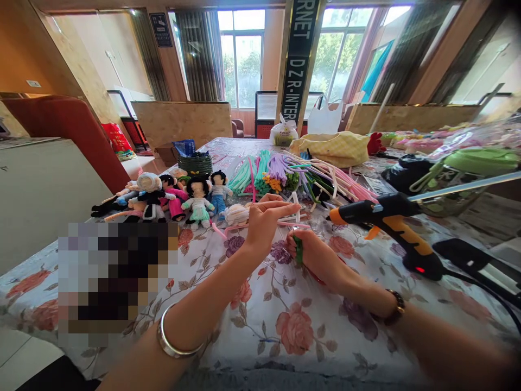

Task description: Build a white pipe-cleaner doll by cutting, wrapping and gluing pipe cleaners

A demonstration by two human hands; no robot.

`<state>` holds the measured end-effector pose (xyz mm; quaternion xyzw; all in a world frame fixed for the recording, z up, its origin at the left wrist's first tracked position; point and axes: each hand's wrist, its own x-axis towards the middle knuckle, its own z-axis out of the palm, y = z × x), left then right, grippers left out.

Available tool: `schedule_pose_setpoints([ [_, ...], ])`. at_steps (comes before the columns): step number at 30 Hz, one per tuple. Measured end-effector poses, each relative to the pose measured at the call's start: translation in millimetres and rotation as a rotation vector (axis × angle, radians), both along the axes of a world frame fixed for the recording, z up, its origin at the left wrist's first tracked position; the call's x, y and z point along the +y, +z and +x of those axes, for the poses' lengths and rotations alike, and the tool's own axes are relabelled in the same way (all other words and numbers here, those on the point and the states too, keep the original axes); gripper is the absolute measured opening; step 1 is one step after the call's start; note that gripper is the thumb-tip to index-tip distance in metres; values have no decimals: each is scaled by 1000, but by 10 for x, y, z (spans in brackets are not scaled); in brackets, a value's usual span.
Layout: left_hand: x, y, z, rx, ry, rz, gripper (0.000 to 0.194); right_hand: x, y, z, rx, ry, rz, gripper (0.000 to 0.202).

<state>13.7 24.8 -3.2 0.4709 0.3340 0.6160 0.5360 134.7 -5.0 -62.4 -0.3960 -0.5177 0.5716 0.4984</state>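
Observation:
My left hand is closed, its fingers pinching a white fuzzy pipe cleaner that is bent near its top. Just below it and to the right, my right hand wraps round a green-handled cutting tool. A bit of red shows under that palm, and most of the tool is hidden by the fingers. Its metal end is close to the pipe cleaner; whether they touch I cannot tell. Behind my left hand lies a whitish fuzzy piece, with a pink pipe cleaner beside it.
Several pipe-cleaner dolls are grouped at left. Bundles of coloured pipe cleaners lie behind my hands. A glue gun with a red light stands at right, its cord trailing. Beyond are a yellow checked pouch and a green-lidded container.

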Motion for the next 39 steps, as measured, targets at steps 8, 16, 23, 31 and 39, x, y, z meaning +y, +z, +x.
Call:
schedule_pose_setpoints([
  [8, 8, 0, -4, 26, 25, -16, 8, 53, -44, 16, -102, -35, 78, 11],
  [16, -6, -18, 13, 15, 43, -6, 8, 53, -42, 28, -236, -68, 146, 13],
  [23, -10, -12, 18, -19, 72, -30, 8, 70, -76, 23, -232, -72, 142, 16],
  [31, -15, -31, 31, -26, 71, -49, 9, 90, -92, 9, -194, -58, 107, 14],
  [39, -16, -30, 25, -41, 82, -42, 8, 60, -4, -34, -82, -49, 43, 16],
])
